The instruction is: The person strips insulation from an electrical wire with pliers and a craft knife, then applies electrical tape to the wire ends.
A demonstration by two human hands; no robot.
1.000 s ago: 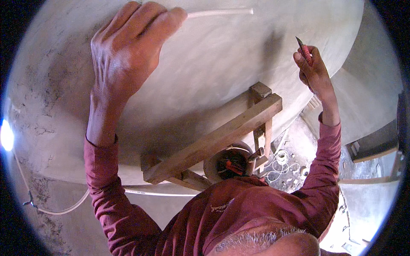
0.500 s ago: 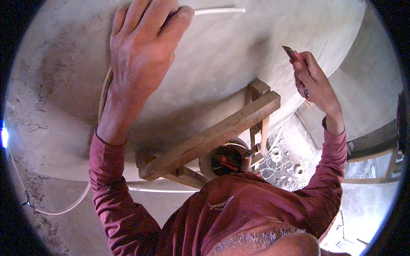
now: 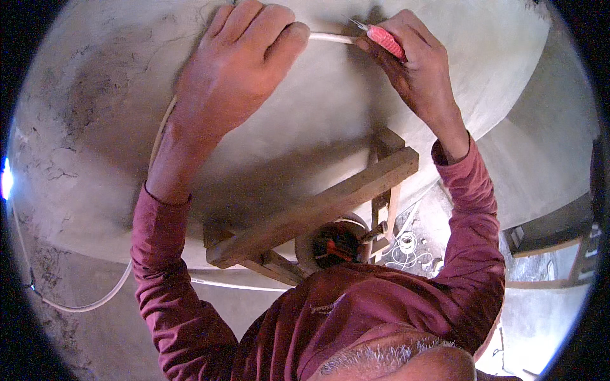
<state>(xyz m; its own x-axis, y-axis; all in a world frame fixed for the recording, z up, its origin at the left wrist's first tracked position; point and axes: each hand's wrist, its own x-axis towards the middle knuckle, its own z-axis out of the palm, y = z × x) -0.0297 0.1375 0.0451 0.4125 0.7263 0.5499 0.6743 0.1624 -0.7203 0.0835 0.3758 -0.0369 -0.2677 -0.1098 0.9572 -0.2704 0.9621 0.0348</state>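
My left hand point(image 3: 238, 73), fingers curled, grips a white cable point(image 3: 330, 37) against the grey plastered surface point(image 3: 289, 105) at the top of the view; the cable also shows running down behind my left wrist. My right hand point(image 3: 416, 73) is closed around a red-handled utility knife point(image 3: 386, 42), its blade pointing up-left just above the cable's end. The thumb of that hand is at the cable end; whether it presses on it is hard to tell.
Below my hands is a wooden frame of beams point(image 3: 324, 197). A bucket point(image 3: 305, 247) holds red-handled tools. Coiled white cable point(image 3: 406, 244) lies on the littered floor at right. At left are a hanging cable loop point(image 3: 89, 308) and a bright light point(image 3: 7, 179).
My right hand has moved up and left with the knife, from away on the right to the cable's end. My left hand has shifted somewhat rightward with the cable.
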